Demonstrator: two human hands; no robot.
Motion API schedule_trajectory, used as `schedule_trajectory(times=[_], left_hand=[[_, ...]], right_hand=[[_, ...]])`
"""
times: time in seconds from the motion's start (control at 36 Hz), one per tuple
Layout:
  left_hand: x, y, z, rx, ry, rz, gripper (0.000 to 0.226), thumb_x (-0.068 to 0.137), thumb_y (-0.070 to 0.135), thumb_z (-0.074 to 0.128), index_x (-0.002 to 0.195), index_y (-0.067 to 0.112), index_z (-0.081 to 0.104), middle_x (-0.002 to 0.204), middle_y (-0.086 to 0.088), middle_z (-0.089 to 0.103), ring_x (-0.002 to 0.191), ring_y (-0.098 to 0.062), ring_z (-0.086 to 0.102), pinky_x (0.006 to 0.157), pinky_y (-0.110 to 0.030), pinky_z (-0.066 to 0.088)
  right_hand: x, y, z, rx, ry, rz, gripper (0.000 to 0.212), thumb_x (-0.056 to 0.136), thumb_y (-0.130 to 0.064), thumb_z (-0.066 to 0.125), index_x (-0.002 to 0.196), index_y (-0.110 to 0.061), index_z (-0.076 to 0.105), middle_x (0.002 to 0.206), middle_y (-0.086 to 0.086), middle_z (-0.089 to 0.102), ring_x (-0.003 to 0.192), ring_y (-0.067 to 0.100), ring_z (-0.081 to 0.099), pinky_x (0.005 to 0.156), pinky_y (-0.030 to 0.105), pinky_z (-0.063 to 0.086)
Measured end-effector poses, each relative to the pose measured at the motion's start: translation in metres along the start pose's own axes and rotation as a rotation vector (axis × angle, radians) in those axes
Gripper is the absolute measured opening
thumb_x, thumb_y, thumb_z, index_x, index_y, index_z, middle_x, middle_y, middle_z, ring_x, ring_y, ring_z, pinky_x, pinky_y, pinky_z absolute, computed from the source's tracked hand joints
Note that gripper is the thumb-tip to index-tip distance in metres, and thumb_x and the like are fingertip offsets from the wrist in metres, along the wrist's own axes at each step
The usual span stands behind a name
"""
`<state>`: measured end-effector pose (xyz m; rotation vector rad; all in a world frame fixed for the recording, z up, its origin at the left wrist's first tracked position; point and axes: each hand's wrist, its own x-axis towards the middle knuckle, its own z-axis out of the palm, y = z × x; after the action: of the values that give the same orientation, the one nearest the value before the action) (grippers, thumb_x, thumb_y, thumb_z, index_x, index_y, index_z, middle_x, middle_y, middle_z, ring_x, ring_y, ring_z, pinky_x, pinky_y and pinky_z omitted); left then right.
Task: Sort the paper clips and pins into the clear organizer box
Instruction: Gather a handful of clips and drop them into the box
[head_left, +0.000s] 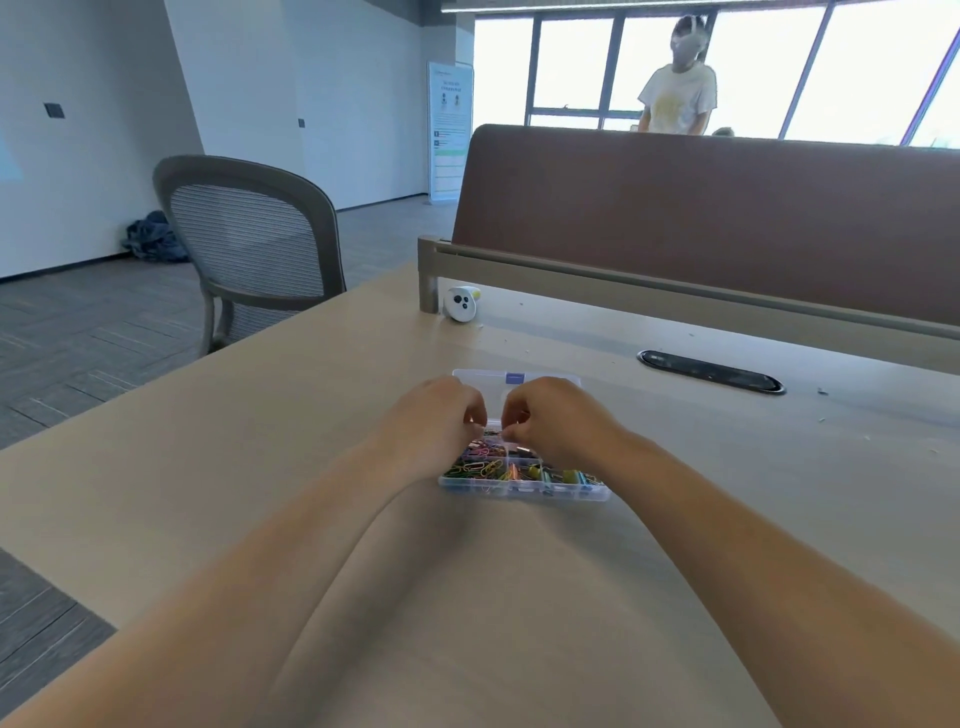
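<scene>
As counted, box: one clear organizer box (524, 491), mid-desk (311, 395).
Axis: long side left-right, lid open rearward.
Hands: two, left hand (436, 415) and right hand (556, 421), curled over paper clips (478, 465); whether either grip holds anything, cannot tell.

The organizer box (524, 491) lies on the desk (291, 415), divider (727, 218) behind, chair (249, 244) left.

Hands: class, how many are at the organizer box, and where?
2. The left hand is over the left side of the clear organizer box, the right hand over its right side, curled fingers nearly meeting. Hands of the person behind are hidden.
</scene>
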<state>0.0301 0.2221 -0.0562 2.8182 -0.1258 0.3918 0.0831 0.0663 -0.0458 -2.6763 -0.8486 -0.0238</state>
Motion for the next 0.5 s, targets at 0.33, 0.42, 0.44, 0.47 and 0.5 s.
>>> schedule_trajectory(times=[0.33, 0.42, 0.44, 0.47, 0.5], left_hand=[[-0.017, 0.103, -0.003, -0.059, -0.071, 0.133, 0.018, 0.093, 0.026, 0.053, 0.099, 0.02, 0.069, 0.099, 0.0, 0.063, 0.088, -0.019, 0.06, 0.078, -0.031, 0.048], [-0.025, 0.135, 0.004, -0.08, -0.074, 0.183, 0.017, 0.093, 0.032, 0.053, 0.097, 0.025, 0.068, 0.099, 0.004, 0.062, 0.089, -0.017, 0.059, 0.077, -0.032, 0.048], [-0.027, 0.146, 0.006, -0.079, -0.083, 0.201, 0.016, 0.093, 0.033, 0.053, 0.097, 0.026, 0.067, 0.099, 0.005, 0.061, 0.089, -0.016, 0.058, 0.076, -0.031, 0.048], [-0.03, 0.157, 0.008, -0.075, -0.099, 0.22, 0.016, 0.093, 0.033, 0.053, 0.098, 0.026, 0.067, 0.1, 0.004, 0.06, 0.089, -0.016, 0.058, 0.074, -0.028, 0.046], [-0.033, 0.167, 0.01, -0.074, -0.115, 0.238, 0.016, 0.094, 0.033, 0.053, 0.099, 0.025, 0.066, 0.101, 0.004, 0.06, 0.089, -0.015, 0.057, 0.073, -0.026, 0.043]], right_hand=[[-0.098, 0.037, -0.062, -0.03, 0.06, 0.157, 0.012, 0.095, -0.026, 0.059, 0.097, -0.02, 0.068, 0.091, -0.003, 0.063, 0.083, 0.016, 0.057, 0.073, 0.028, 0.043], [-0.131, 0.057, -0.075, -0.032, 0.078, 0.215, 0.012, 0.094, -0.028, 0.059, 0.094, -0.021, 0.068, 0.091, -0.003, 0.064, 0.087, 0.018, 0.059, 0.075, 0.03, 0.046], [-0.142, 0.063, -0.078, -0.033, 0.077, 0.237, 0.013, 0.093, -0.029, 0.059, 0.096, -0.02, 0.069, 0.093, -0.003, 0.065, 0.088, 0.018, 0.059, 0.077, 0.032, 0.048], [-0.153, 0.069, -0.081, -0.032, 0.07, 0.261, 0.014, 0.093, -0.029, 0.059, 0.097, -0.02, 0.069, 0.095, -0.002, 0.066, 0.088, 0.018, 0.06, 0.08, 0.032, 0.05], [-0.164, 0.074, -0.083, -0.03, 0.061, 0.281, 0.014, 0.093, -0.029, 0.06, 0.098, -0.02, 0.07, 0.096, -0.003, 0.066, 0.088, 0.018, 0.061, 0.081, 0.033, 0.051]])
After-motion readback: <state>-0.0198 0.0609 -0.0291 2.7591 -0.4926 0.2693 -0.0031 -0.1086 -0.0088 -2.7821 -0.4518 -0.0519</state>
